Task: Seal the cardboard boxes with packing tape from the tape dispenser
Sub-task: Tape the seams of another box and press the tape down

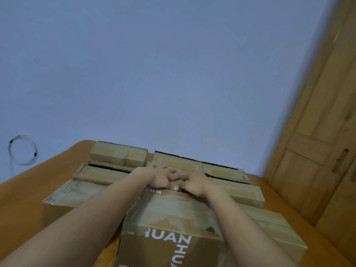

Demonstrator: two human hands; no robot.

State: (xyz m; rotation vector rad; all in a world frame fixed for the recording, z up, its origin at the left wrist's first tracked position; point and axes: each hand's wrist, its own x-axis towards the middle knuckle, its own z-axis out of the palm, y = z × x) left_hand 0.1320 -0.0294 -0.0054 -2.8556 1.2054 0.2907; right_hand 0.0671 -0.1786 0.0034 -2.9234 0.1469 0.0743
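A tall cardboard box [173,214] printed with white letters stands nearest me on the wooden table [23,199]. Glossy tape strips show on its top. My left hand [160,178] and my right hand [194,184] meet at the box's far top edge, fingertips touching each other. The left fingers lie across the edge with the thumb pressing on the near side. The right fingers curl over the same edge. Several flat cardboard boxes [119,154] lie around and behind it, some with a flap gaping. No tape dispenser is visible.
The table's rounded far corner is at the left. A pale blue wall [173,74] rises behind it, with a coil of thin wire [23,150] hanging on the left. Wooden cabinet doors [323,132] stand on the right.
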